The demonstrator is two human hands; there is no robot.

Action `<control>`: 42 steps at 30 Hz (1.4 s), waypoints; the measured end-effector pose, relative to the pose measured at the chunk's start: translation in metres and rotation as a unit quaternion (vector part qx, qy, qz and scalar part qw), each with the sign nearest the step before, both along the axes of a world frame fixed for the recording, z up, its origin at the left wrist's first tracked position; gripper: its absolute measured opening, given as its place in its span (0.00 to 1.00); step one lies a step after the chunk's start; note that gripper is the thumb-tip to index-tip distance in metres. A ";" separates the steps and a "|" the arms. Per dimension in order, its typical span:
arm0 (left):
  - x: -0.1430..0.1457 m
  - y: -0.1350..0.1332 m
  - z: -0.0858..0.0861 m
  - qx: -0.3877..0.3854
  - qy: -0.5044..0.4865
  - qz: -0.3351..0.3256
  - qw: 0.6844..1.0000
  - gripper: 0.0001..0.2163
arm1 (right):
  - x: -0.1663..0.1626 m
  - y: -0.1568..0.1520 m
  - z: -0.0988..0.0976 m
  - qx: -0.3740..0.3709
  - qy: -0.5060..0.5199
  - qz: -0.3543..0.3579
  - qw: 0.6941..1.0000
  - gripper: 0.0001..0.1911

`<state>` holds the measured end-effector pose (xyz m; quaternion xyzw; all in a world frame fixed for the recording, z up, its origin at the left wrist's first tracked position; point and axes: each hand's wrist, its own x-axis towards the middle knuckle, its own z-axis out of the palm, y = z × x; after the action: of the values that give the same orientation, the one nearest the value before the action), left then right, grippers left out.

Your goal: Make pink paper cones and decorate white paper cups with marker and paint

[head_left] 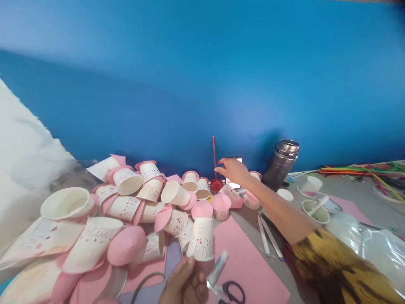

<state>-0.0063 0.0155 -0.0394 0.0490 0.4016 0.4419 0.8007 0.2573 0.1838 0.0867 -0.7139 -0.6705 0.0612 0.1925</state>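
My left hand (pixel 185 282) is at the bottom centre, its fingers curled and closed on the lower edge of a white paper cup (pixel 201 238). The cup stands wide end down, with red dabs and faint lettering on its side. Behind it, a pink round piece (pixel 202 209) shows at its top. Farther back, my right hand (pixel 236 171) has thumb and forefinger closed at a thin red stick (pixel 214 150). The stick stands upright in a small dish of red paint (pixel 217 185). A lit phone (pixel 234 185) is partly behind the right hand.
Many decorated cups (pixel 125 207) pile up at left. Pink paper (pixel 249 261), scissors (pixel 233 292), a tube (pixel 219 268) and white pens (pixel 268 236) lie in front. A dark flask (pixel 281 164), a cup (pixel 316 211) and clear plastic (pixel 379 249) are at right. A blue wall (pixel 202 76) stands behind.
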 end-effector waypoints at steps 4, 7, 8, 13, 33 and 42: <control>0.005 -0.004 0.016 -0.022 0.006 0.022 0.999 0.11 | 0.013 -0.072 -0.004 -0.004 0.045 0.024 0.999 0.14; 0.010 -0.008 0.032 -0.009 -0.012 -0.024 1.000 0.12 | 0.017 -0.132 -0.023 -0.037 0.126 0.054 0.990 0.14; 0.012 -0.009 0.035 0.009 0.001 -0.043 0.999 0.13 | 0.017 -0.149 -0.031 -0.046 0.171 0.057 0.982 0.14; 0.021 -0.017 0.045 0.209 0.187 -0.075 0.957 0.16 | 0.017 -0.200 -0.064 -0.082 0.359 0.059 0.928 0.27; 0.031 -0.020 0.041 0.426 0.458 -0.233 0.744 0.09 | 0.020 -0.208 -0.085 0.099 0.170 0.059 0.979 0.19; 0.015 -0.018 -0.005 0.577 0.575 -0.252 0.523 0.16 | 0.006 -0.204 -0.106 0.063 0.108 0.068 0.990 0.25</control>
<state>0.0087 -0.0026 -0.0443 0.8425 0.4028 0.2331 0.2711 0.2633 -0.0198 -0.0194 -0.6425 -0.6949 0.1089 0.3040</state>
